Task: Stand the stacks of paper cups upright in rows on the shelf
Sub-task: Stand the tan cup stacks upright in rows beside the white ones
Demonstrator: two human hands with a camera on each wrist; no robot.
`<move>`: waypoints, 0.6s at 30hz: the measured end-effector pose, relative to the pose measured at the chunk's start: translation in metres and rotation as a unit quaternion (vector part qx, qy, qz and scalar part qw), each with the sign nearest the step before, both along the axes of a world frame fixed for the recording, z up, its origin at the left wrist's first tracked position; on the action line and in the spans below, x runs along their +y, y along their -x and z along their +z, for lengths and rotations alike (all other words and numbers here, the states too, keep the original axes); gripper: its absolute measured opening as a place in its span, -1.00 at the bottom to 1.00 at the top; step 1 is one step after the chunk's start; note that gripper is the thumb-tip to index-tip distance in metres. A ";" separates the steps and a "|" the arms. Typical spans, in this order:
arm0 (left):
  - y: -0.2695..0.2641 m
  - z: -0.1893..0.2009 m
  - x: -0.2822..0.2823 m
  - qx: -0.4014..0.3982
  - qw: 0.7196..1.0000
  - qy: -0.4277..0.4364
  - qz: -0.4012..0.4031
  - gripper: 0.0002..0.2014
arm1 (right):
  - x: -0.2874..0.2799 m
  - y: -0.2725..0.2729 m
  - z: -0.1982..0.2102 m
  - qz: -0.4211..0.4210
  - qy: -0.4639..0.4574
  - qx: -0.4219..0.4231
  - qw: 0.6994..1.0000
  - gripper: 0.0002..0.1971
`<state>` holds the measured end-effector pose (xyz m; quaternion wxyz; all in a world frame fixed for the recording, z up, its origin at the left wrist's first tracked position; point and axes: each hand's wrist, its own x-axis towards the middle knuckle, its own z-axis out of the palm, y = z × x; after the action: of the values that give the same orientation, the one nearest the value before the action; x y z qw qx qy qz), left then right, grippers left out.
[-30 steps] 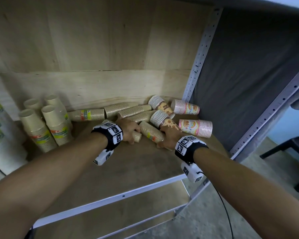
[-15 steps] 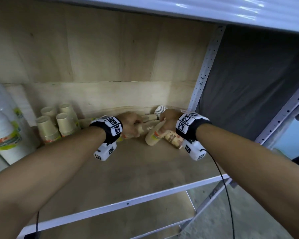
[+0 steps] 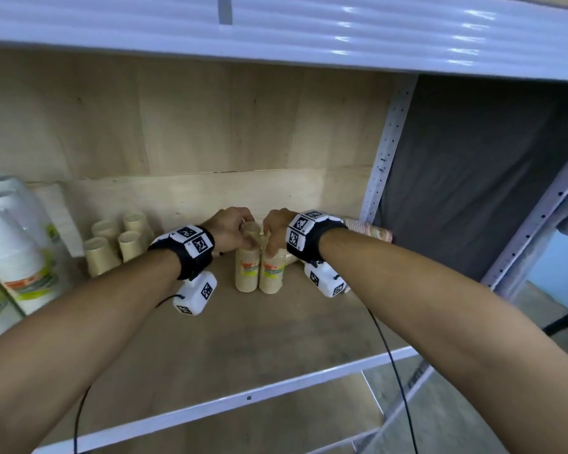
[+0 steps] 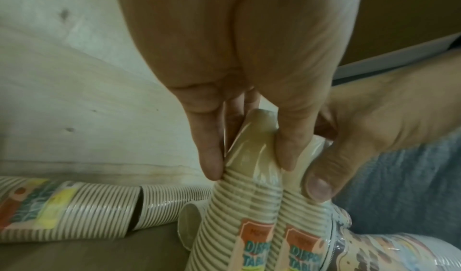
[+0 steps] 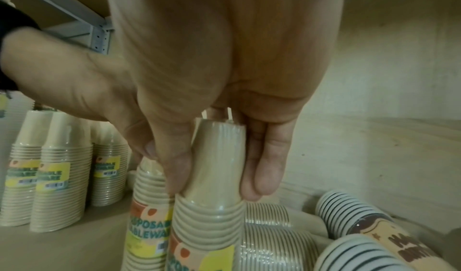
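Two wrapped beige paper cup stacks stand upright side by side mid-shelf: the left stack (image 3: 246,271) (image 4: 249,196) and the right stack (image 3: 271,275) (image 5: 212,176). My left hand (image 3: 240,234) (image 4: 249,164) pinches the top of the left stack. My right hand (image 3: 271,239) (image 5: 217,186) grips the top of the right stack between thumb and fingers. Several beige stacks (image 3: 112,244) (image 5: 49,176) stand in a block at the back left. More stacks lie on their sides: striped ones (image 4: 75,208) (image 5: 269,235) and patterned ones (image 3: 371,231) (image 5: 361,226).
Tall white cup stacks (image 3: 14,257) stand at the far left. The wooden shelf board (image 3: 243,339) has a white front rail (image 3: 250,396). A perforated metal post (image 3: 387,149) and a grey panel bound the right side. The upper shelf edge (image 3: 276,34) hangs overhead.
Both hands have tipped their beige stacks from lying to upright and brought them together. The head view has risen, showing the upper shelf.
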<state>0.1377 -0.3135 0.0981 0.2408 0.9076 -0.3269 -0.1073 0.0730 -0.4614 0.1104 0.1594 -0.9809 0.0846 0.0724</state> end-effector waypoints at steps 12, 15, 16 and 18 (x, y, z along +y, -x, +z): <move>0.002 0.009 0.003 0.023 0.998 0.046 0.027 -0.58 | 0.003 -0.005 0.016 0.036 0.028 0.028 0.999 -0.49; 0.005 0.014 0.000 0.002 0.998 0.046 0.035 -0.63 | 0.004 -0.004 0.021 0.042 0.044 0.028 0.998 -0.51; 0.006 0.015 -0.001 -0.003 0.998 0.045 0.033 -0.66 | 0.005 -0.003 0.022 0.045 0.047 0.026 0.998 -0.52; 0.007 0.014 -0.001 -0.012 0.998 0.049 0.028 -0.70 | 0.006 -0.002 0.023 0.045 0.048 0.025 0.997 -0.54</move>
<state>0.1309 -0.3146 0.1121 0.2838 0.9047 -0.3089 -0.0740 0.0754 -0.4555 0.1330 0.1064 -0.9882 0.0473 0.0999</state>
